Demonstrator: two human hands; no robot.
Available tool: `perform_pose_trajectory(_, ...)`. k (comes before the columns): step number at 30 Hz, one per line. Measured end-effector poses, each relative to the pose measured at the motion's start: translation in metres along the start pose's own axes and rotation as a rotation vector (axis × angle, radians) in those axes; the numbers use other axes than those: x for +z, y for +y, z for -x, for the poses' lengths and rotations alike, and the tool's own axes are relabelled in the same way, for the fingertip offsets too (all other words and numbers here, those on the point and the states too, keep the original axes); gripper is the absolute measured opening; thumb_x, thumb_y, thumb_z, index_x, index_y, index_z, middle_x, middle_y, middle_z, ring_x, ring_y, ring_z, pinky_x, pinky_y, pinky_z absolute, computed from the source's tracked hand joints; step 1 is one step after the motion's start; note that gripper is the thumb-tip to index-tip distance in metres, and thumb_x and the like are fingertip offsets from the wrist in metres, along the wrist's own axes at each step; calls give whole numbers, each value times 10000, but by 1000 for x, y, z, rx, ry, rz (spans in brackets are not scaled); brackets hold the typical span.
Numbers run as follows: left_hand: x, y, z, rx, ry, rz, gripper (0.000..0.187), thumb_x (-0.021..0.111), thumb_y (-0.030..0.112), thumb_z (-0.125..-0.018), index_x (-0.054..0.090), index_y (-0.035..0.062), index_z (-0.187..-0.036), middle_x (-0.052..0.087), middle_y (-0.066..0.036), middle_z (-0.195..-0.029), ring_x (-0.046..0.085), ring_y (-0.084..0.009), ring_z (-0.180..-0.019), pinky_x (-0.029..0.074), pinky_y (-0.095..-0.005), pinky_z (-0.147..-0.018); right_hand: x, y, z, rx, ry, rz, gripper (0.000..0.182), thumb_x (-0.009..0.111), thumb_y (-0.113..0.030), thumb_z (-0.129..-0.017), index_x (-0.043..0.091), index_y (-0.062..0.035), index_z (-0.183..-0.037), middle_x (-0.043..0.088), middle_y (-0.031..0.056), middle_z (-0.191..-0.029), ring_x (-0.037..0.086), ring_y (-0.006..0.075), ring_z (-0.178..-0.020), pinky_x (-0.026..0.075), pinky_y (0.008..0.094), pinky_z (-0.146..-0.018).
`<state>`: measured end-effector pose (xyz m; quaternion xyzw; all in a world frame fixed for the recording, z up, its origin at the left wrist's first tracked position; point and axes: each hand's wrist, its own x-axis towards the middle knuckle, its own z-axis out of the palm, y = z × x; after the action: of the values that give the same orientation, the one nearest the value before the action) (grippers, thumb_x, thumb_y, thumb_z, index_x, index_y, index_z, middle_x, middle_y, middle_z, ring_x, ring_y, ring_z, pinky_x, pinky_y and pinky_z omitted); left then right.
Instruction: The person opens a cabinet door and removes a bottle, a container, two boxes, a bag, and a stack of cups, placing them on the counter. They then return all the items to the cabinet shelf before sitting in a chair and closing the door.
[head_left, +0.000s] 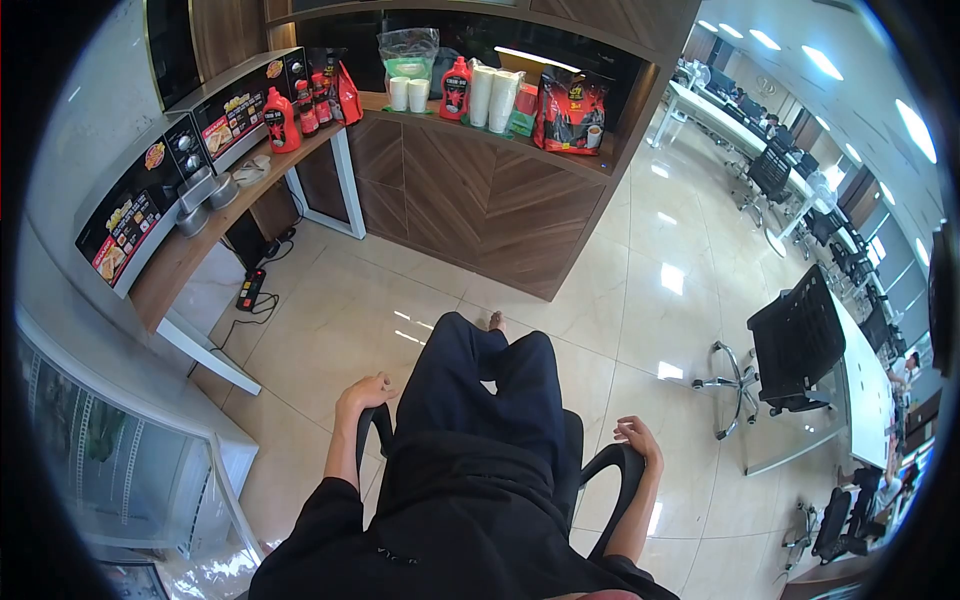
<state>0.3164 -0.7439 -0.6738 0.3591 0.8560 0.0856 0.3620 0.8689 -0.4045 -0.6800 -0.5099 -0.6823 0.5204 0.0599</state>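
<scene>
I sit in a black office chair, and my legs in dark trousers (490, 385) stretch forward. My left hand (366, 392) rests over the front of the left armrest (379, 430). Its fingers are loosely bent and hold nothing I can see. On the other side, my right hand (638, 440) lies at the front of the right armrest (630, 485), fingers apart and pointing inward. It holds nothing visible either. Both hands are well away from the goods on the shelf and side table.
Ahead, a wooden counter (430, 200) bears paper cups (399, 95), a red bottle (455, 88) and a red-black coffee bag (570, 112). At left, a side table (165, 290) holds microwaves (125, 215) and a red sauce bottle (281, 122). A power strip (251, 288) lies below. An office chair (797, 340) stands right.
</scene>
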Motion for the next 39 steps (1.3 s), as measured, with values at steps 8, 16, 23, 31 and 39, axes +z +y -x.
perform_pose_trajectory(8, -7, 22, 5, 461, -20, 553, 417, 622, 300, -961, 549, 24, -1265, 651, -152, -1188, 626, -256, -1111, 484, -355, -958, -1, 5, -2, 2, -20, -35, 304, 574, -237, -990, 566, -35, -1217, 694, 132, -1043, 696, 206, -918, 527, 323, -766)
perform_pose_trajectory(16, -17, 49, 22, 605, -9, 901, 387, 619, 287, -977, 552, 2, -1230, 648, -143, -1173, 639, -221, -1045, 495, -358, -950, -2, 0, -1, 22, -3, -25, 303, 573, -231, -990, 566, -34, -1220, 694, 127, -1042, 691, 201, -923, 519, 315, -768)
perform_pose_trajectory(23, -4, 12, -4, 447, -55, 631, 517, 695, 308, -925, 488, 18, -1301, 625, -152, -1218, 634, -226, -1075, 501, -352, -942, -1, -3, 3, 9, -8, -14, 298, 563, -215, -992, 560, -27, -1223, 693, 131, -1031, 699, 204, -932, 520, 315, -767)
perform_pose_trajectory(31, -10, 22, 4, 405, 476, 405, 566, 700, 211, -894, 431, 34, -1359, 480, -151, -1385, 642, -265, -978, 504, -373, -900, 0, 0, -1, 34, -7, -55, 298, 552, -216, -997, 555, -24, -1226, 699, 136, -1018, 701, 205, -923, 524, 320, -772)
perform_pose_trajectory(39, -6, 10, 11, 254, 475, 251, 522, 640, 294, -911, 497, 37, -1342, 554, -138, -1329, 632, -301, -1024, 504, -405, -895, 1, 2, -19, -5, -45, -54, 301, 562, -228, -994, 557, -27, -1218, 699, 132, -1023, 698, 206, -908, 524, 320, -771)
